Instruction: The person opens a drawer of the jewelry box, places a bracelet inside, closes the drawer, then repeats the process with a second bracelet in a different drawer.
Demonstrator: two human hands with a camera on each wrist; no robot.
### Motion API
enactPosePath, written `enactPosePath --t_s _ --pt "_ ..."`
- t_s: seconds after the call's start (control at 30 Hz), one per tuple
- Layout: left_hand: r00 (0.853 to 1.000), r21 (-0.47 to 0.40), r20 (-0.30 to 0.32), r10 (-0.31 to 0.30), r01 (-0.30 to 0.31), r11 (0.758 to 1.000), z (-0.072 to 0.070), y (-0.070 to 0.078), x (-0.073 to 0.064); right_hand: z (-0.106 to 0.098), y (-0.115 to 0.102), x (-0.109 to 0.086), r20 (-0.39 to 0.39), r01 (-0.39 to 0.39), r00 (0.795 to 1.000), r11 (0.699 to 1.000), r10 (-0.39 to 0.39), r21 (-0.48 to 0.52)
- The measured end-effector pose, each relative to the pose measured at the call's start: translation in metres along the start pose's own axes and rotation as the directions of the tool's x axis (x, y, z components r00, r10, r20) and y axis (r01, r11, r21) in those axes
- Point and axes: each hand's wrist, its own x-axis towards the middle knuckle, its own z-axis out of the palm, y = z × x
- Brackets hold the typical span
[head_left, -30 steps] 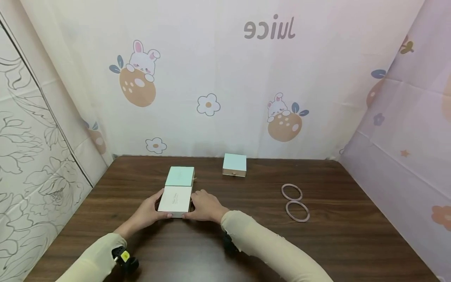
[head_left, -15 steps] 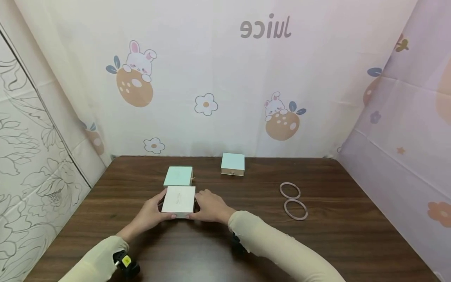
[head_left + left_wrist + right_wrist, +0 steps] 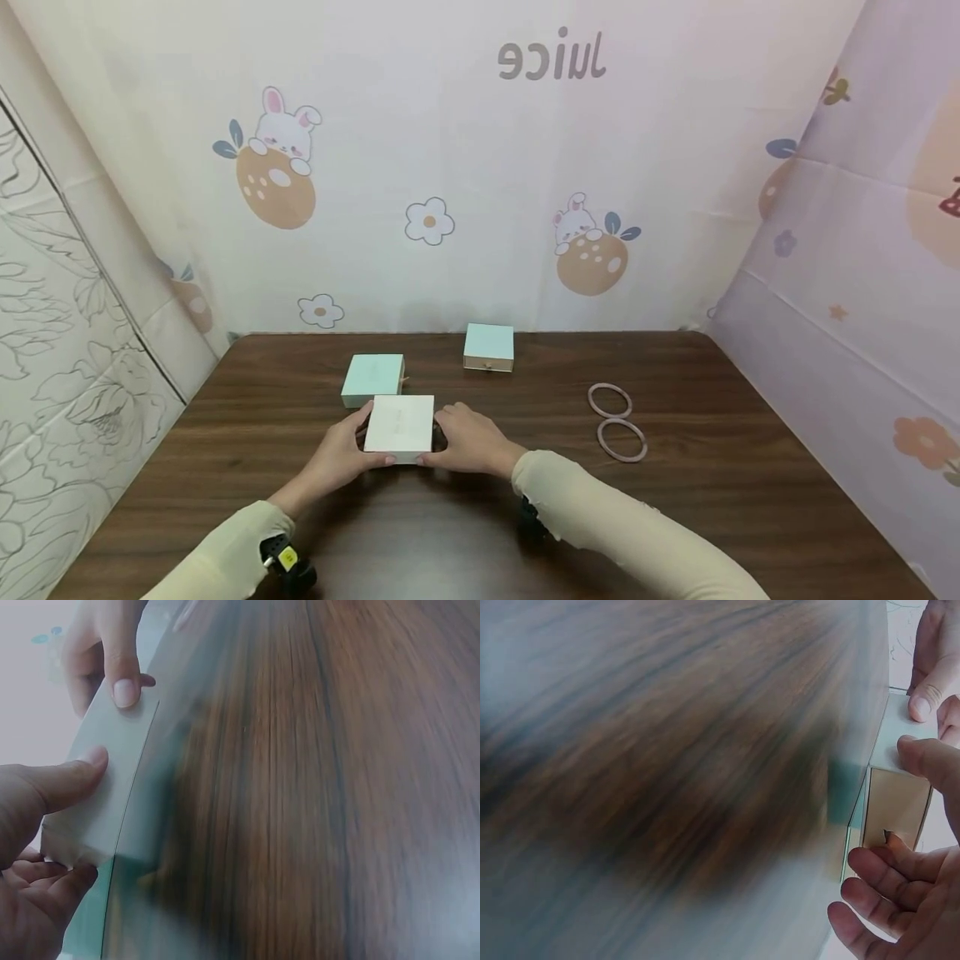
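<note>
A white drawer box (image 3: 402,423) with small lettering on top is held between both hands near the middle of the table. My left hand (image 3: 341,450) grips its left end, thumb on the front face and fingers at the side. My right hand (image 3: 472,437) holds the right end, its thumb (image 3: 919,754) on the front face. In the right wrist view, the box's beige drawer end (image 3: 896,806) shows a small tab, with a right fingertip right at it. Just behind and to the left lies a mint drawer box (image 3: 373,377), its near right corner overlapped by the white box.
A second mint drawer box (image 3: 489,346) stands at the table's back edge, its beige drawer end facing forward. Two pinkish rings (image 3: 621,440) lie flat on the right, one behind the other. A printed curtain (image 3: 450,150) hangs behind the wooden table (image 3: 712,500).
Both hands have moved the white box rightward, away from its place in front of the left mint box. The head view has turned slightly right. The rings and mint boxes stay put.
</note>
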Motion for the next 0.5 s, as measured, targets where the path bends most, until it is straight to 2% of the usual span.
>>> enactPosePath --t_s 0.5 --pt "1.000 -0.058 -0.025 0.010 -0.011 0.998 0.034 0.019 0.005 -0.005 0.026 -0.026 -0.016 -0.029 0.999 0.999 0.029 0.019"
